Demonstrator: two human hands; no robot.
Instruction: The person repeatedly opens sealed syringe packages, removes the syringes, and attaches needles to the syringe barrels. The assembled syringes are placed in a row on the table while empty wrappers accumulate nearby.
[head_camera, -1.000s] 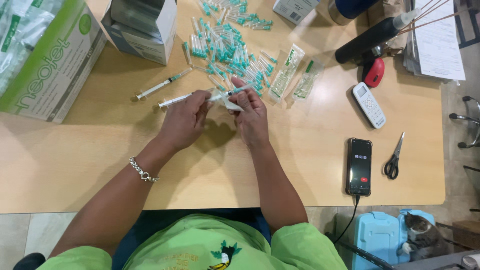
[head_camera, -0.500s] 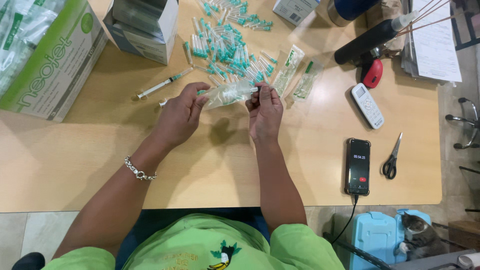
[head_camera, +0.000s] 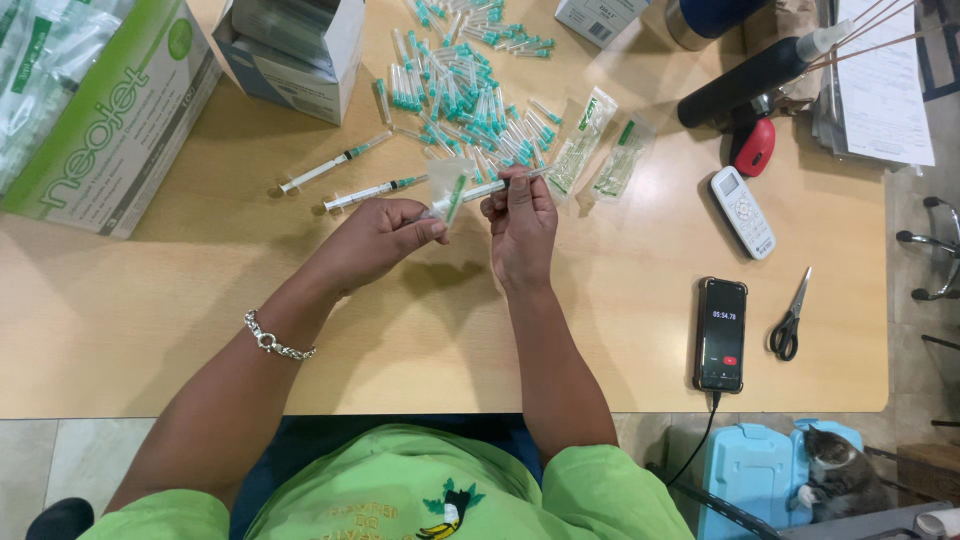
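Unwrapping step: our left hand (head_camera: 375, 240) pinches the clear wrapper (head_camera: 449, 187), right hand (head_camera: 520, 225) fingers clamp the syringe (head_camera: 490, 187), mid-worktop. Next calls for a straight pull.

Table: a light wooden tabletop (head_camera: 620, 330) fills most of the view, its near edge running along 6 o'clock.
Floor: pale tiles (head_camera: 30, 460) show at 7 o'clock, grey floor at 3 o'clock.
Furniture: chrome chair legs (head_camera: 935, 265) stand at 3 o'clock, beside the table's right end.
Light: even overhead light, with soft shadows on the wood.
Below table: a blue plastic box (head_camera: 750, 470) at 5 o'clock, a grey cat (head_camera: 840, 475) touching it.
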